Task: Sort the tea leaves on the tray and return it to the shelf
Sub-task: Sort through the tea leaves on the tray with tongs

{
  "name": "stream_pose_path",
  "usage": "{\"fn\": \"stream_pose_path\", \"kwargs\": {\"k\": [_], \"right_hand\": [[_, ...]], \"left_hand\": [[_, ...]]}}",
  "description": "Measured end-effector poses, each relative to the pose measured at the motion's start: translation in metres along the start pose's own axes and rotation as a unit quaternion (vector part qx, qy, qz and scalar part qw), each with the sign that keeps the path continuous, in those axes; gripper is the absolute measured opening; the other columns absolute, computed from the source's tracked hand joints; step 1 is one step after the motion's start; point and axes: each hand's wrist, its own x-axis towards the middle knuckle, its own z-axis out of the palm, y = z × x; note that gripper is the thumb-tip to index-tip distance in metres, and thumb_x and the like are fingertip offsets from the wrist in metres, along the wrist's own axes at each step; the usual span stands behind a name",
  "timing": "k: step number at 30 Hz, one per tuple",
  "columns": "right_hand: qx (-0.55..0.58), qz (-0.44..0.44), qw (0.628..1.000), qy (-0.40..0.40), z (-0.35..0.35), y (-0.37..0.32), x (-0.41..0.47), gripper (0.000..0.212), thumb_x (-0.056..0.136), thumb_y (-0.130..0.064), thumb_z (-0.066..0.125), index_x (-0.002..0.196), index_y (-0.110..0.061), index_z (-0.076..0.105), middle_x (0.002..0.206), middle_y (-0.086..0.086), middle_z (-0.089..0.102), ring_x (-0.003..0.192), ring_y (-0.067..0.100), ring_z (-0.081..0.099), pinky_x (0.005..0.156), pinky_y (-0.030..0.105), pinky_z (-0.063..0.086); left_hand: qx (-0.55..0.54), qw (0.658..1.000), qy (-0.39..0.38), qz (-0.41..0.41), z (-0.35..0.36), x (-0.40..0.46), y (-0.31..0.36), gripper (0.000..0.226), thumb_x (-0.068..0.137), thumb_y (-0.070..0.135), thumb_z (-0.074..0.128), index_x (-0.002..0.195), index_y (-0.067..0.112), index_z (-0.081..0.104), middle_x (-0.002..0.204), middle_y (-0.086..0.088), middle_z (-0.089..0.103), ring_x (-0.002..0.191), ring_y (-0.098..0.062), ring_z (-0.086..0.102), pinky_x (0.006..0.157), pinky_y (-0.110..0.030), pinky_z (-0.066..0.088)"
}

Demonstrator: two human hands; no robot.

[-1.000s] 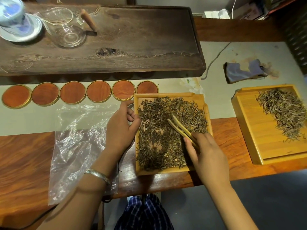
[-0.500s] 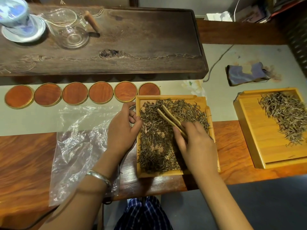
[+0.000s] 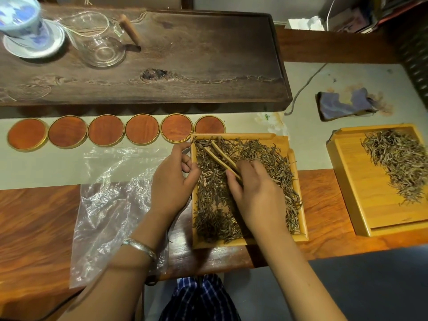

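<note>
A light wooden tray (image 3: 303,224) lies in front of me, covered with dark dried tea leaves (image 3: 214,205). My right hand (image 3: 254,193) is over the tray's middle, shut on wooden tongs (image 3: 220,156) whose two tips point to the tray's far left corner, among the leaves. My left hand (image 3: 172,179) rests against the tray's left rim, fingers curled on the edge. A second light wooden tray (image 3: 352,193) at the right carries a paler heap of tea leaves (image 3: 400,163).
A clear plastic bag (image 3: 108,205) lies left of the tray under my left arm. Several round red coasters (image 3: 105,133) line the back. Behind them a dark wooden tea board (image 3: 185,66) bears a glass pitcher (image 3: 102,42) and blue-white cup (image 3: 23,24). A purple cloth (image 3: 345,105) lies at right.
My right hand has slid the tongs from the tray's middle towards its far left corner. My left hand has stayed on the tray's left rim.
</note>
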Motion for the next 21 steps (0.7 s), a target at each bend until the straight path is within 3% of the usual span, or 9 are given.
{"fn": "stream_pose_path", "kwargs": {"k": [5,11,17,21], "right_hand": [[0.003,0.043,0.999,0.023,-0.015,0.024,-0.011,0.026,0.093,-0.033,0.057,0.098,-0.009,0.064,0.087,0.005,0.062,0.059,0.022,0.059,0.042,0.023,0.038],[-0.004,0.084,0.996,0.002,-0.022,0.058,-0.021,0.027,0.091,-0.032,0.059,0.1,-0.007,0.065,0.089,0.011,0.063,0.067,0.033,0.063,0.048,0.031,0.045],[-0.006,0.082,0.997,0.005,-0.029,0.074,-0.025,0.029,0.091,-0.033,0.058,0.103,-0.007,0.064,0.089,0.01,0.062,0.069,0.029,0.062,0.048,0.033,0.048],[-0.001,0.098,0.995,0.0,-0.029,0.078,-0.022,0.03,0.092,-0.03,0.06,0.105,-0.003,0.065,0.093,0.013,0.064,0.077,0.032,0.063,0.057,0.036,0.049]], "left_hand": [[-0.001,1.0,0.002,-0.001,0.001,0.0,-0.001,0.044,0.08,0.039,0.048,0.124,0.035,0.045,0.081,0.015,0.055,0.074,-0.002,0.055,0.055,-0.026,0.038],[-0.001,1.0,0.003,-0.004,0.001,0.0,-0.001,0.043,0.08,0.041,0.047,0.123,0.036,0.045,0.08,0.014,0.055,0.074,-0.003,0.055,0.054,-0.026,0.038],[0.008,1.0,0.004,-0.001,0.001,0.001,-0.002,0.044,0.08,0.041,0.047,0.123,0.035,0.045,0.079,0.014,0.055,0.075,-0.001,0.055,0.053,-0.024,0.036],[0.003,1.0,0.002,0.001,0.001,0.001,-0.002,0.043,0.08,0.042,0.046,0.123,0.035,0.045,0.08,0.014,0.056,0.075,-0.001,0.056,0.053,-0.024,0.037]]}}
